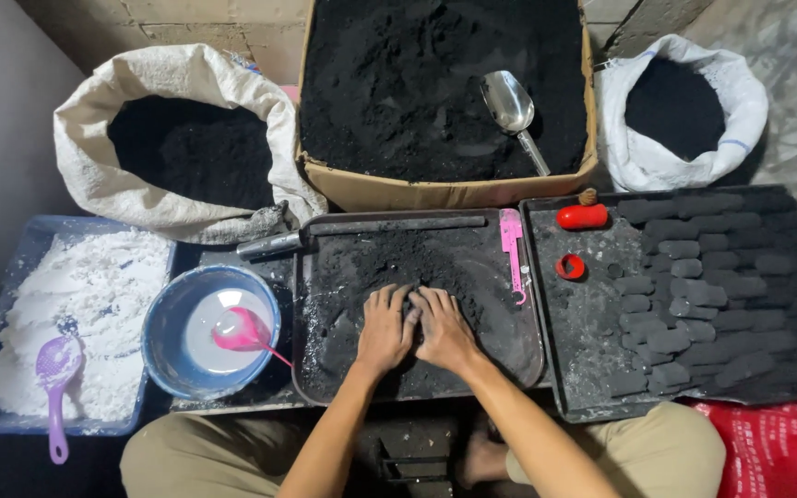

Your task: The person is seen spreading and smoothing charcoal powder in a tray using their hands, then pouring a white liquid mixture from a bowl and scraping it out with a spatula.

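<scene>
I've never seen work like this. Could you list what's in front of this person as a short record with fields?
Left hand: pressing black powder on the middle tray
Right hand: beside it, same powder
Right tray: rows of black blocks
Cardboard box: black powder, metal scoop
Blue bowl: whitish liquid, pink spoon

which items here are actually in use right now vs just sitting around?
In use: left hand, right hand, black powder heap, dark tray.

Idle: metal scoop, pink scraper, pink spoon, purple spoon, red cap, pressed black blocks.
</scene>
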